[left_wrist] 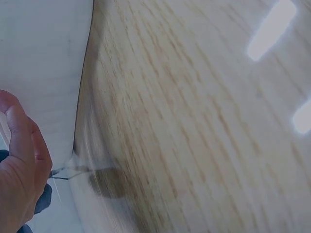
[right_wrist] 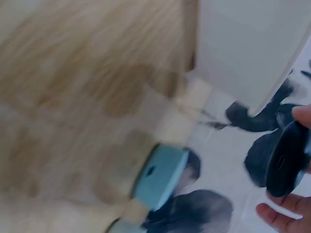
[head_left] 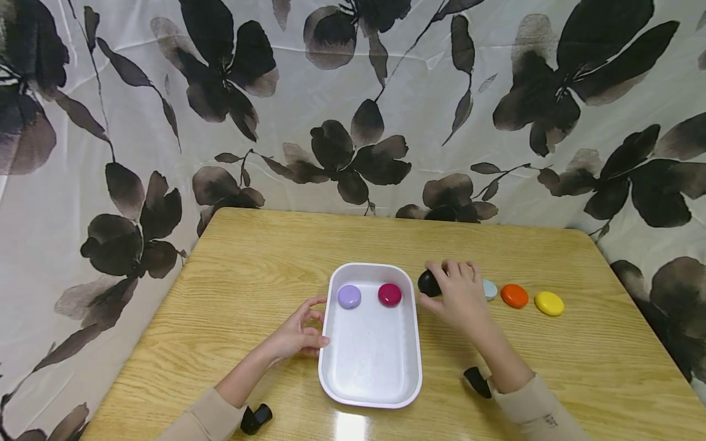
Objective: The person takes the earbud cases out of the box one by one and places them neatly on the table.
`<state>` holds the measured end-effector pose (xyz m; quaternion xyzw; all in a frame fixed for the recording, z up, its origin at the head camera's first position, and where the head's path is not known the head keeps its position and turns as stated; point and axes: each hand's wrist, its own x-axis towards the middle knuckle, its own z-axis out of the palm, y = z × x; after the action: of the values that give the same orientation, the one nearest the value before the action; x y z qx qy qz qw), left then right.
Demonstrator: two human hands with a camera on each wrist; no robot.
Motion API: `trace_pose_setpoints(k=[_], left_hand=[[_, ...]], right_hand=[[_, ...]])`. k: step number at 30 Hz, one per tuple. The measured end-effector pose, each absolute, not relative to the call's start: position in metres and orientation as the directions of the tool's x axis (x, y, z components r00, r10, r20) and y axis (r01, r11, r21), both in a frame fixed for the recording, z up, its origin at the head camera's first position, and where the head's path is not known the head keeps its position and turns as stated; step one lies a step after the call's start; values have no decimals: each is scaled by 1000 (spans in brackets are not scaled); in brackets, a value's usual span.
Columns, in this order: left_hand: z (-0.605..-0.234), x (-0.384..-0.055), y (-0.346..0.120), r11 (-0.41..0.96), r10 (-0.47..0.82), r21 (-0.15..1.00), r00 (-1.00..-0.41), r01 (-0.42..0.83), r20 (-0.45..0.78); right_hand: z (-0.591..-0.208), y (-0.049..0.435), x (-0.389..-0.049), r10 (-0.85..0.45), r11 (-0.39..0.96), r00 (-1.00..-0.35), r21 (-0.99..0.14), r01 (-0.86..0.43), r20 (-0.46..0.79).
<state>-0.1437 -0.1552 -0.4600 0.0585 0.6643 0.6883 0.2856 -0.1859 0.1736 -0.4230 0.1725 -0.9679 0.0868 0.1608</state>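
My right hand (head_left: 458, 297) grips a round black puck-like piece (head_left: 428, 284) just off the right rim of the white tray. In the right wrist view this black piece (right_wrist: 286, 160) shows a small slot in its side, with fingertips at its edges. My left hand (head_left: 300, 331) holds the left side of the tray (head_left: 369, 373), thumb on the rim. Inside the tray, toward its far end, lie a lilac piece (head_left: 349, 296) and a dark red one (head_left: 390, 294), apart from each other. The left wrist view shows curled fingers (left_wrist: 22, 136) beside the tray wall (left_wrist: 43, 63).
Right of my right hand, a light blue piece (head_left: 489, 290), partly hidden, an orange piece (head_left: 515, 296) and a yellow piece (head_left: 550, 303) lie in a row on the wooden table (head_left: 265, 257). A floral cloth (head_left: 353, 92) hangs behind the table.
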Motion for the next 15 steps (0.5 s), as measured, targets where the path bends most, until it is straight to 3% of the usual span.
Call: trace_pose_setpoints(k=[7, 15], left_hand=[[-460, -143, -155, 58, 467, 949, -832, -309, -300], [-459, -142, -155, 58, 464, 949, -833, -311, -301]], right_hand=[[-441, 189, -182, -170, 974, -960, -107, -198, 224], [-454, 191, -175, -114, 991, -987, -57, -121, 113]])
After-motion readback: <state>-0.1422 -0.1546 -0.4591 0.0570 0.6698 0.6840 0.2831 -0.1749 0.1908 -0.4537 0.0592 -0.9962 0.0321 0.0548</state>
